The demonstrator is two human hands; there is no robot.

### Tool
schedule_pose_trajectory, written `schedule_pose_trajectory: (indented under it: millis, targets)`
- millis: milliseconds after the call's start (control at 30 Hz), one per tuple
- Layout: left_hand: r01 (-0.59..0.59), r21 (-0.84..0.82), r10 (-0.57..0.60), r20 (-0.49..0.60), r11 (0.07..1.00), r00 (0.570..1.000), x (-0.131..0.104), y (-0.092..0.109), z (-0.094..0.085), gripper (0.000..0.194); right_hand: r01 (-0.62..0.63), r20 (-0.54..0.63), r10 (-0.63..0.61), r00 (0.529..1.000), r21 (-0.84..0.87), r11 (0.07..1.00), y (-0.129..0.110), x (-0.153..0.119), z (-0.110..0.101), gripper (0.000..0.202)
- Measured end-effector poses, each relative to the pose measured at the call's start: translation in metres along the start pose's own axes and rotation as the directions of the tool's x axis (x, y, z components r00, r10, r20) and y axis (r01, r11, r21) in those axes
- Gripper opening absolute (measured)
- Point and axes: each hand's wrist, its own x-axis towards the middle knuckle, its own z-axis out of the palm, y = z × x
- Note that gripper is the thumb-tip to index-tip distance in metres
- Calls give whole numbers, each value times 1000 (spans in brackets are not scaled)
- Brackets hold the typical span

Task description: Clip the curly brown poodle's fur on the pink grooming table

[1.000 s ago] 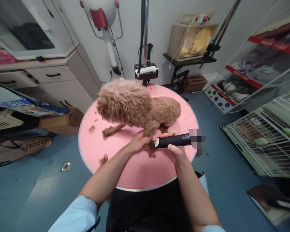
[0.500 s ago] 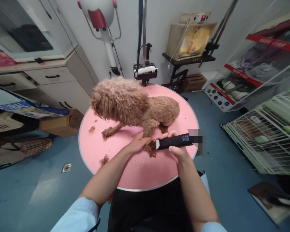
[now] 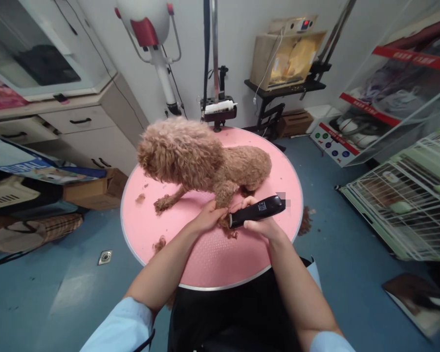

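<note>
A curly brown dog sits on a round pink grooming table, its head toward the left. My left hand is closed around the dog's near front leg, just above the paw. In my right hand is a black hair clipper, its head touching the fur at that paw. The clipper body lies slightly tilted, rear end up to the right. The other front paw rests on the table. Cut tufts of hair lie near my left forearm.
Behind the table rises a metal post with a holder bearing a white tube. A white and red dryer stands at the back. To the right are a wire cage and a dustpan. Fallen hair lies on the floor.
My right hand has moved slightly left with the clipper, bringing its head against the paw fur. The clipper has also rolled and tilted a little. My left hand keeps its hold on the leg.
</note>
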Motion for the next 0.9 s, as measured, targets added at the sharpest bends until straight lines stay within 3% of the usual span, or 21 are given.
schedule_pose_trajectory:
  millis: [67,167,300,367,433,500,633,800,900]
  targets:
    - [16,-17,-16,21,1000,1000,0,-1,0,25,0,4,0,1000,15,1000,-1,3,1,41]
    - [7,-27,-6,25,1000,1000,-1,1,1,19,50,-91,-47,995,30,998,-4,8,2,41]
    - [2,-33,-2,21,999,1000,0,5,2,20,-61,-41,56,998,-136,989,1,7,0,35]
    - [8,-70,-9,-7,998,1000,1,5,2,21,-46,-186,16,982,-154,987,7,3,-1,33]
    - [1,-96,-4,-37,995,999,2,5,2,25,62,-416,-95,904,-92,994,12,-1,0,33]
    - [-18,-75,16,-37,997,999,2,4,3,23,155,-534,-149,832,-33,987,14,-3,5,32]
    - [-82,-5,81,-81,997,993,2,4,2,16,70,-443,-129,887,-146,987,11,-4,18,32]
    - [-75,91,85,-108,993,991,2,-1,0,16,122,-518,-219,827,-216,969,6,-7,34,28]
    - [-56,100,66,-102,993,993,3,-6,-2,15,49,-436,-181,881,-297,954,2,-3,41,27]
